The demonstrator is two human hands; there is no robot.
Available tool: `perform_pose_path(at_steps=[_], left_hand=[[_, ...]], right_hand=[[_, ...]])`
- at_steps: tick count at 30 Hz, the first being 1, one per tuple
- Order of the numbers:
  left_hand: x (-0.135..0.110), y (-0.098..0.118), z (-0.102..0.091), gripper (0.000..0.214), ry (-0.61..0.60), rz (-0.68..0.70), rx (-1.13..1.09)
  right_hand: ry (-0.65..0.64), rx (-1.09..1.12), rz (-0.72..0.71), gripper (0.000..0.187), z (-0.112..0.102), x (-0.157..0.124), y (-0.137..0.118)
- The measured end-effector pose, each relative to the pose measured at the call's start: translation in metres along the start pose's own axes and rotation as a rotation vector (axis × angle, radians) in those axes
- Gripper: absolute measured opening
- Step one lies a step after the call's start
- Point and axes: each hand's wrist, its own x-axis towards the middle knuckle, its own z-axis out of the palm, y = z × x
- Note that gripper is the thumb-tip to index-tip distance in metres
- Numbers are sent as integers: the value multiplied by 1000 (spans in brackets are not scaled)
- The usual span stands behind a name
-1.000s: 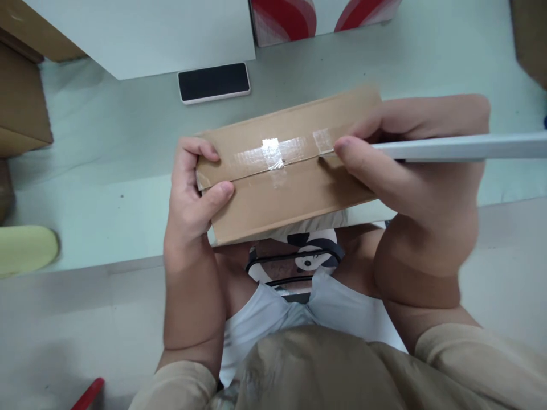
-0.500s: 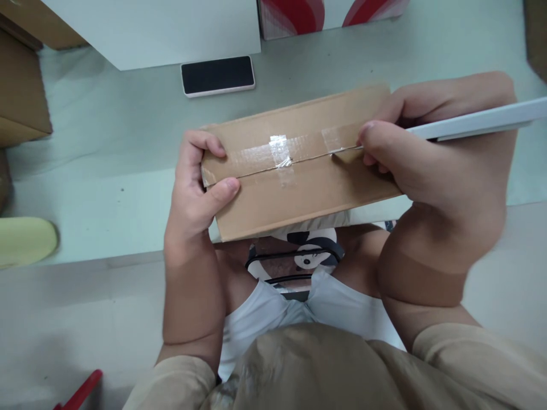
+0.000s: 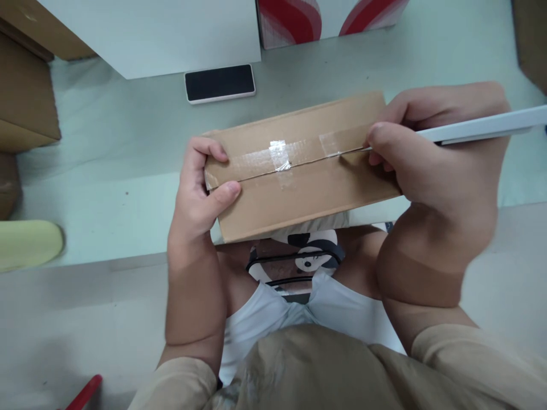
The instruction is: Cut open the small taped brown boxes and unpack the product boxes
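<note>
Cardboard box (image 3: 303, 193) is over the near edge of the table (image 3: 98, 199), taped seam facing up, its long axis running left to right with the right end angled slightly away from the person. Beyond it, clear of it, are a phone (image 3: 220, 83), a white box (image 3: 171, 34) and a red-and-white box (image 3: 294, 23). The left hand (image 3: 196, 196) clamps its left end; the right hand (image 3: 436, 162) pinches a pale tool (image 3: 482, 124), hiding part of the right end.

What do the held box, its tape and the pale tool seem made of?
Box: matte cardboard, by its plain brown faces and raw seam edge. Tape: glossy clear plastic film, by the glare and brown showing through. Tool in the right hand: smooth, pale; perhaps plastic or coated metal.
</note>
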Motion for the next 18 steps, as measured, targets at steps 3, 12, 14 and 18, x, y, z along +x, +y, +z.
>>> perform_pose_path(at_steps=[3,12,14,18], left_hand=[[-1,2,1,59,-2,-12,-7],[0,-3,-1,52,-15,23,-25],[0,-3,-1,53,-9,6,-16],[1,-1,1,56,4,-8,-15]], right_hand=[[19,25,-22,23,1,0,3],[49,82,-8,23,2,-1,1],[75,96,-25,23,2,-2,3],[120,105,-63,23,2,-2,10]])
